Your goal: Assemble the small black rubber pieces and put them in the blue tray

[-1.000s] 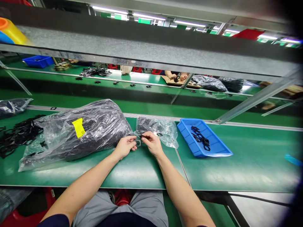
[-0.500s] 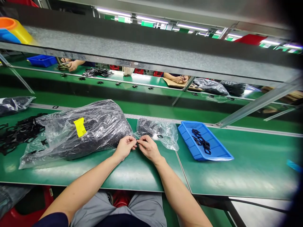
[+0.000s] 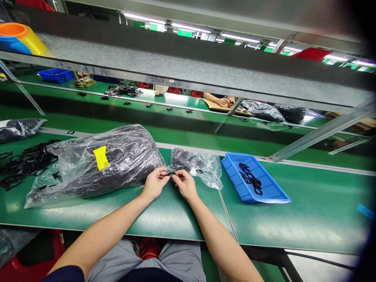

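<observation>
Between my fingertips, over the green bench, is a small black part, mostly covered by the fingers. My left hand pinches its left end. The right end is in a pinch of my right hand. Just left of my hands lies a large clear plastic bag packed with black parts, a yellow tag on it. A smaller clear bag, also with black parts, lies right behind my right hand. Farther right, a blue tray holds several black frame-like parts.
At the left is a heap of loose black parts, with another bag behind it. A metal shelf crosses above the bench. Beyond it, several black parts lie in a row along a conveyor. A co-worker's hands show at the far side.
My fingertips have parted slightly, so more of the black part shows between them. The view has shifted a little. Across the line, one co-worker's hands at the left have moved mostly out of sight.
</observation>
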A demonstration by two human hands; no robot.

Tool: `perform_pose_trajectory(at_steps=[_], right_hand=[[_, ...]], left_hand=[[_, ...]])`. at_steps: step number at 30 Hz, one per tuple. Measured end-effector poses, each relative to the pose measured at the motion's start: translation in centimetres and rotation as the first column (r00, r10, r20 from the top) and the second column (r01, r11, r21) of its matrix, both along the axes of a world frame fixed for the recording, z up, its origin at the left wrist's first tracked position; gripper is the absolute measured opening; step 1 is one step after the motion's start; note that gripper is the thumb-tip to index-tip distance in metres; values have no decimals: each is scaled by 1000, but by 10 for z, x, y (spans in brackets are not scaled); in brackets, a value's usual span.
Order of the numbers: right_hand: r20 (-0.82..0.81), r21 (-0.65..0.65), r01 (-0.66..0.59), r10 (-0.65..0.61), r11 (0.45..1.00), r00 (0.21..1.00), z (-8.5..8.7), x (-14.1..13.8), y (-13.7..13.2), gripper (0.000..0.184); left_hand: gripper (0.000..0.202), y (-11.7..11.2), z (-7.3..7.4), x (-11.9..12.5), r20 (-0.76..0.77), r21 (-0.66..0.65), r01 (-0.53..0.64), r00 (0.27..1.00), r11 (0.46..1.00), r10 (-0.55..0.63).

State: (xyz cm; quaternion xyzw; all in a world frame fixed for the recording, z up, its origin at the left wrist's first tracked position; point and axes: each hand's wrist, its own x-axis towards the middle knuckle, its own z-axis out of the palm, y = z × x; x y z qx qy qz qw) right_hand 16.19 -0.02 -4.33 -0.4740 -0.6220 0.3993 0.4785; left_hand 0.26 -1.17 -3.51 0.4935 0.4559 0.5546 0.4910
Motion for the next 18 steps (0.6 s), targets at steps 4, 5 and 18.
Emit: perform_pose_trajectory(at_steps=[4,5,18], right_hand=[[104,87,24,-33,996,994,5,2,-1,22],[118,93,22,-33,995,992,5,2,-1,23],[201,225,-4,-42,974,979,7,3,0,19]], left_hand=[[24,2,-3,0,6,-38,-8,1000,999,8],[24,2,-3,0,15,-48,-5,1000,999,6],[26,2,0,0,93,-63,32,995,997,-26]])
